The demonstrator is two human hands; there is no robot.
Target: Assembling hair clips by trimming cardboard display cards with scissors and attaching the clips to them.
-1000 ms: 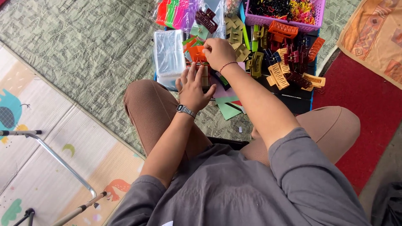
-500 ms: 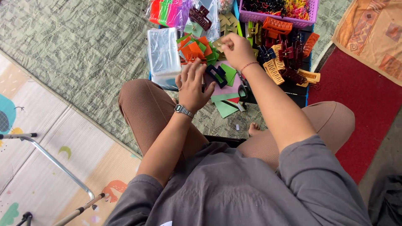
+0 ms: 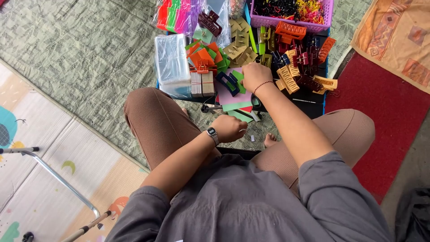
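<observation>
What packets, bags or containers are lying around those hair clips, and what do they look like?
Stack of clear plastic bags: left of the clips, rectangular, see-through.
Packet of bright clips: top left, clear wrap over green, pink and red.
Purple basket: top, rectangular, holds black and yellow bits.

A dark blue rectangular hair claw clip [image 3: 228, 83] lies flat on pink and green paper sheets [image 3: 233, 101], just left of the right hand [image 3: 254, 76]; a heap of tan, orange and maroon claw clips [image 3: 295, 71] lies beside it
</observation>
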